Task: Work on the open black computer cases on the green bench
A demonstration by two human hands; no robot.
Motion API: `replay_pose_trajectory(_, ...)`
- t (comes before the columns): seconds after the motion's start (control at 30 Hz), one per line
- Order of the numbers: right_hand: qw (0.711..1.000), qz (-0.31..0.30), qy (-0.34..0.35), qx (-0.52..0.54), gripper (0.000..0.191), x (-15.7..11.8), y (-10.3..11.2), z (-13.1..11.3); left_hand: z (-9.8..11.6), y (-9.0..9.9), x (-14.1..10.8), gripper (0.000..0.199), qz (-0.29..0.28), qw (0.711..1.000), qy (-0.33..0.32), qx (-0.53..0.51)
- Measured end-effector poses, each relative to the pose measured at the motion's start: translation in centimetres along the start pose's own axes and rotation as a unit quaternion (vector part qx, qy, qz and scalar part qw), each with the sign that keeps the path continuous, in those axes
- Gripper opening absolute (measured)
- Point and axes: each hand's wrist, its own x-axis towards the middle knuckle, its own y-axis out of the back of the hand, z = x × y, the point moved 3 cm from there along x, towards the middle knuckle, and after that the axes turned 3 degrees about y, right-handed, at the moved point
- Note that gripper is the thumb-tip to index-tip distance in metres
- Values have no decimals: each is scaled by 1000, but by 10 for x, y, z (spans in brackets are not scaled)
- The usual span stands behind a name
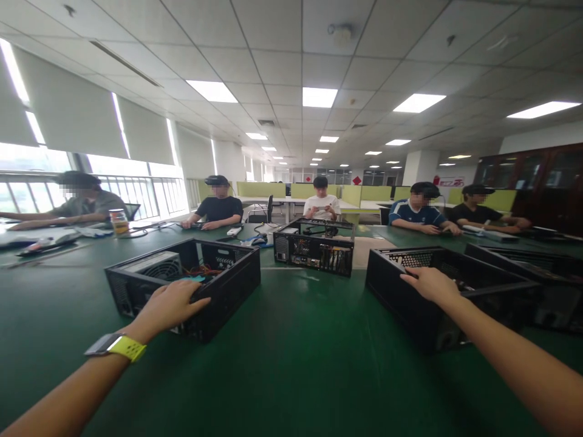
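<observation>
My left hand (170, 305) rests flat on the near rim of an open black computer case (228, 285) on the left of the green table (291, 352); a fan grille and coloured wires show inside. A smartwatch with a yellow band (119, 346) sits on that wrist. My right hand (430, 283) lies on the top edge of a second black case (410, 303) on the right, fingers spread. Neither hand grips anything that I can see.
A third open case (314, 247) with cards and cables stands further back in the middle. Another dark case (537, 279) sits at the far right. Several people sit along the table's far side. A jar (119, 221) and small items lie at the back left.
</observation>
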Motion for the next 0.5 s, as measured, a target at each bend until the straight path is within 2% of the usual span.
replay_pose_trajectory(0.07,1000,12,6,1,50,9,-3,7,1,-6,-6,47,-8,999,-13,49)
replay_pose_trajectory(0.2,999,32,-8,22,48,17,-3,12,18,-11,-6,50,-26,993,51,102)
replay_pose_trajectory(0.27,999,38,-10,30,46,16,-2,12,24,-9,-4,51,-34,992,60,102)
replay_pose_trajectory(0.4,999,41,0,25,44,14,0,10,29,-3,-7,46,-40,994,42,96)
replay_pose_trajectory(0.5,999,33,2,27,45,14,-1,9,43,1,-16,44,-60,994,19,84)
